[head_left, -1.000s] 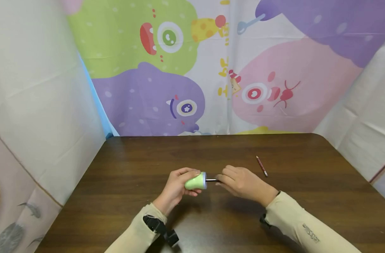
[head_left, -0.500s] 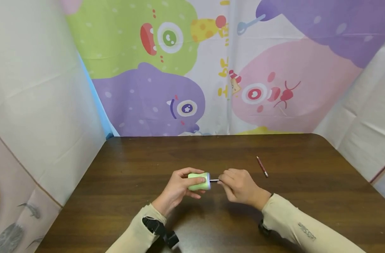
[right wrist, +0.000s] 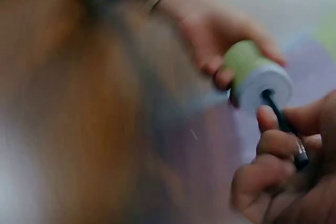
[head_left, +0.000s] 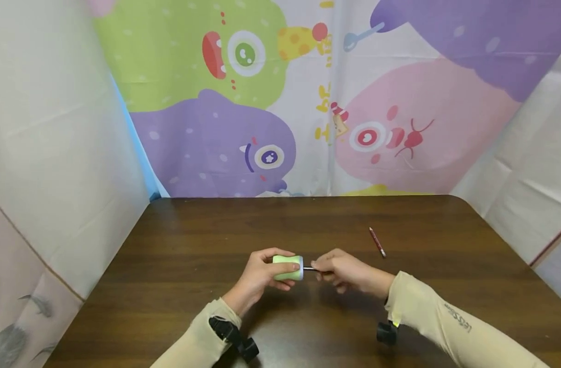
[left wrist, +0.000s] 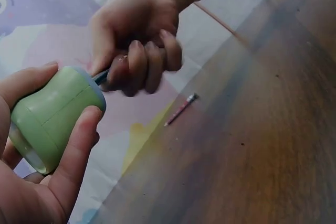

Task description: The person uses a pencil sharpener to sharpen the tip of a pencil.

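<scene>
A light green pencil sharpener [head_left: 284, 260] with a pale blue-grey end sits in my left hand [head_left: 254, 276], its thumb and fingers curled round the sides. From the hole in that end a dark pencil [right wrist: 285, 123] sticks out toward the right. Thumb and index finger of my right hand [head_left: 349, 271] pinch the pencil close to the sharpener; the other fingers are curled in below. In the right wrist view a silvery band and black tip show at the pencil's outer end. Its inner end is hidden inside the sharpener.
A red pencil with a white end [head_left: 377, 242] lies on the brown wooden table [head_left: 206, 230], beyond the right hand. Behind the table's back edge hangs a cloth [head_left: 308, 163] printed with cartoon monsters. White cloth walls [head_left: 64, 128] stand at both sides.
My right hand has rolled over, from knuckles up to thumb up, while keeping hold of the pencil. The left hand still grips the sharpener after a small shift to the right and back.
</scene>
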Available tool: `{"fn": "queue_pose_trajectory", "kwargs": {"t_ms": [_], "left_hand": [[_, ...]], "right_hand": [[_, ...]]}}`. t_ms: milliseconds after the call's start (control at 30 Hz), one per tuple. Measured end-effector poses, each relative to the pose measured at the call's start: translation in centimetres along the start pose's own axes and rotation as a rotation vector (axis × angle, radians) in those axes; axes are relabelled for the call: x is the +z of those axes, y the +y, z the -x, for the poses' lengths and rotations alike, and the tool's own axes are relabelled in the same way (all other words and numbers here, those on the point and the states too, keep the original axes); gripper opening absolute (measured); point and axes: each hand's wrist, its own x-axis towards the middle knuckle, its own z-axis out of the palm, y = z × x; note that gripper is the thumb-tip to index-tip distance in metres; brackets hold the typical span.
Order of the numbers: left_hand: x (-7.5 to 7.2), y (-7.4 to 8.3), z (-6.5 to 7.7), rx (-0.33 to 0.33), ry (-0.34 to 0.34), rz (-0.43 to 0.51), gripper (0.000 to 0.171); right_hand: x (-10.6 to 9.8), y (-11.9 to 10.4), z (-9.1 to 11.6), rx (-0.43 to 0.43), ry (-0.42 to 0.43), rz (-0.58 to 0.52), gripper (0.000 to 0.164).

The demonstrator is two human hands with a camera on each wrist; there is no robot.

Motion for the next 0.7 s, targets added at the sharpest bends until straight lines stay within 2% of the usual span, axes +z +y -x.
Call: {"fn": "queue_pose_trajectory", "kwargs": {"t_ms": [67,133,200,233,300,400,467,533,600,700], "left_hand": [[-0.2,0.2,0.0,-0.014,0.017,0.02,0.033],[-0.3,0.4,0.0,-0.02,0.031,0.045,0.031],[-0.2,0.7,0.1,-0.022,0.038,0.066,0.029],[-0.2,0.8,0.1,-0.025,0.042,0.077,0.027],[0.0,0.9,0.3,-0.031,0.043,0.093,0.025],[0.3,0.9,0.6,-0.057,0.035,0.116,0.022],[0.5,0.9,0.7,-0.055,0.036,0.119,0.022],[0.6,1.0,0.8,-0.039,0.047,0.117,0.023],[0.7,1.0,0.9,-0.012,0.061,0.104,0.026],[0.7,1.0,0.9,0.016,0.067,0.075,0.032]], "right_hand": [[0.0,0.2,0.1,-0.306,0.075,0.377,0.028],[0.1,0.6,0.1,-0.626,0.231,0.8,0.026],[0.2,1.0,-0.2,-0.888,0.37,1.096,0.026],[0.2,1.3,-0.5,-0.995,0.423,1.199,0.027],[0.2,1.6,-1.1,-1.14,0.49,1.309,0.031],[0.4,1.9,-1.8,-1.254,0.563,1.31,0.031],[0.8,1.8,-2.0,-1.241,0.576,1.211,0.027],[1.3,1.4,-1.8,-1.108,0.515,1.028,0.025],[1.7,0.6,-1.5,-0.854,0.387,0.763,0.029],[1.7,-0.8,-1.2,-0.303,0.148,0.225,0.033]]}}
